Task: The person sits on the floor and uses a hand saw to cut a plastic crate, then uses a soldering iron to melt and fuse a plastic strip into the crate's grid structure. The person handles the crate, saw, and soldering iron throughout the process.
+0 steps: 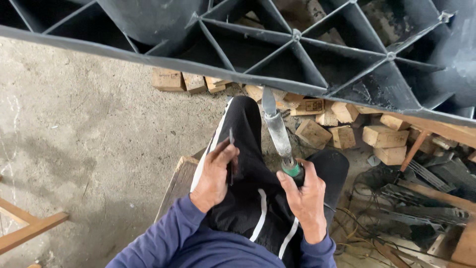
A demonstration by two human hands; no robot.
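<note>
While the right hand [305, 196] grips the heat tool [278, 136] at centre frame and the left hand [215, 173] pinches a thin dark rod [231, 154], the nozzle could scorch the black ribbed plastic panel [297, 54] above.

The black ribbed plastic frame [307, 54] ran off the picture at twelve and three o'clock. The right hand [305, 196] hid the tool's grip. At seven o'clock a wooden frame [27, 226] was cut off; tangled scrap [421, 208] at four o'clock was indistinct.
</note>
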